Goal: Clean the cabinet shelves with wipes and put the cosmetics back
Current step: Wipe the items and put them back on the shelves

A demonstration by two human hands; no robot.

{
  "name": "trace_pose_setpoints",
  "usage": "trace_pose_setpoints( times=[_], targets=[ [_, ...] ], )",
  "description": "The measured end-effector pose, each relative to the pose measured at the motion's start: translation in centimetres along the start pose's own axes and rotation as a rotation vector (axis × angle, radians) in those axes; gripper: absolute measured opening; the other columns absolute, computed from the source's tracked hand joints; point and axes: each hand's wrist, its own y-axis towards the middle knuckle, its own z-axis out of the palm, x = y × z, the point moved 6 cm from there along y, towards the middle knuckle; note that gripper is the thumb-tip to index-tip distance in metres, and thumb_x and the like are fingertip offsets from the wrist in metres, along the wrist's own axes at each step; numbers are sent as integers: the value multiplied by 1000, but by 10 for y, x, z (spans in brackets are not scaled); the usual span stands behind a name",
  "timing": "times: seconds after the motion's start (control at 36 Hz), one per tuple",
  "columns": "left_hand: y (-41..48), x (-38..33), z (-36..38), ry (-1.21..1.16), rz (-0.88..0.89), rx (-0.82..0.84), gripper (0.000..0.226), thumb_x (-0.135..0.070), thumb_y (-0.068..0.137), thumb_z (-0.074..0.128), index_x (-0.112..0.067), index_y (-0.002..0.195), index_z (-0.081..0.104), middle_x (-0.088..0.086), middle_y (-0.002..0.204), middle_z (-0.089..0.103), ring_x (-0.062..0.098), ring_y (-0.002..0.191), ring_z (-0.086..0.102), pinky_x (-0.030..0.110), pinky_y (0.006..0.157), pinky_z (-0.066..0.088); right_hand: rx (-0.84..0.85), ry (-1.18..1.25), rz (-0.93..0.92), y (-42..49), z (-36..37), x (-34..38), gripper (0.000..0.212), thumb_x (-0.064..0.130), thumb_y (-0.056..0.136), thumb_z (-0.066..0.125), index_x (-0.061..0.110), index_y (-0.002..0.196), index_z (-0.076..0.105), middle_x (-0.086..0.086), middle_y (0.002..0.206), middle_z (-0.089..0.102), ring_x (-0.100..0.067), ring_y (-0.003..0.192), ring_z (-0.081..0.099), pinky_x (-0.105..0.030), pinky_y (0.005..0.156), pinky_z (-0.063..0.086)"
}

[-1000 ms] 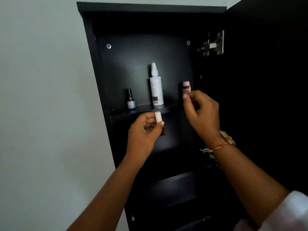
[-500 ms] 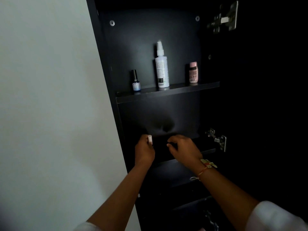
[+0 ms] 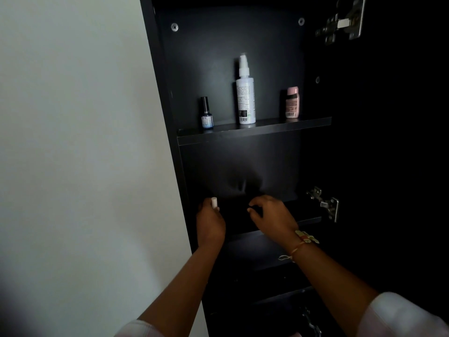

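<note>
Pinching a small white cylinder [image 3: 214, 202] at its fingertips, the left hand [image 3: 210, 224] reaches into the dark cabinet [image 3: 155, 69] above the lower shelf [image 3: 308, 220]; what lies beneath the cylinder is lost in shadow. Just right of it, the right hand [image 3: 272, 215] curls its fingers downward, and I cannot tell whether they hold anything. Well above both hands, on the upper shelf [image 3: 267, 129], stand a nail polish bottle [image 3: 206, 114], a spray bottle [image 3: 245, 98] and a pink bottle [image 3: 292, 103].

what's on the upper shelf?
On the upper shelf: nail polish bottle left, white spray bottle middle, pink bottle right, all upright. Spots directly behind the bottles are covered.
</note>
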Motion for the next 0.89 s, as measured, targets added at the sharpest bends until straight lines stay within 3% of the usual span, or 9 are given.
trace_pose_setpoints(
  times=[0.22, 0.39, 0.58, 0.67, 0.75, 0.89],
  targets=[
    [-3, 1, 0, 26, 5, -21, 30, -14, 91, 58, -6, 120, 56, 18, 118, 58, 35, 109, 58, 38, 92, 49, -15, 1, 6, -4, 4, 0, 21, 25, 86, 66, 15, 104, 69, -5, 109, 66, -23, 97, 64, -33, 82, 53],
    [-22, 0, -5, 7, 52, -67, 52, -18, 87, 65, -7, 133, 45, 14, 128, 54, 30, 117, 55, 34, 98, 44, -76, -10, -43, -11, 0, 2, 27, 26, 86, 65, 14, 110, 67, -5, 112, 65, -22, 100, 62, -32, 86, 52],
    [-77, -12, -9, 59, 352, -77, 49, -22, 90, 63, -6, 134, 46, 11, 133, 50, 20, 123, 47, 33, 107, 40, -189, 76, -140, -46, -12, 9, 17, 21, 89, 63, 17, 105, 67, 1, 104, 64, -15, 94, 63, -27, 84, 52],
    [-105, -16, -1, 41, 512, 23, 27, -20, 93, 60, -12, 119, 56, 3, 116, 58, 15, 109, 55, 30, 98, 46, -183, 98, -179, -71, -15, 11, 14, 13, 88, 62, 15, 100, 68, 1, 99, 64, -8, 88, 62, -18, 80, 49],
    [-135, -2, 19, 42, 546, 216, 6, -21, 96, 57, -17, 99, 62, -2, 94, 62, 13, 87, 59, 34, 79, 51, -128, 107, -121, -99, -12, -2, 9, 12, 84, 68, 15, 93, 70, 1, 93, 67, -8, 81, 62, -16, 76, 49],
    [-182, 49, 64, 88, 400, 477, 29, -47, 96, 47, -23, 85, 60, -4, 73, 66, 10, 67, 64, 33, 62, 52, 70, 82, 189, -154, 13, -53, 9, 29, 86, 68, 21, 85, 70, 4, 83, 71, -11, 75, 67, -31, 70, 54]
  ],
)
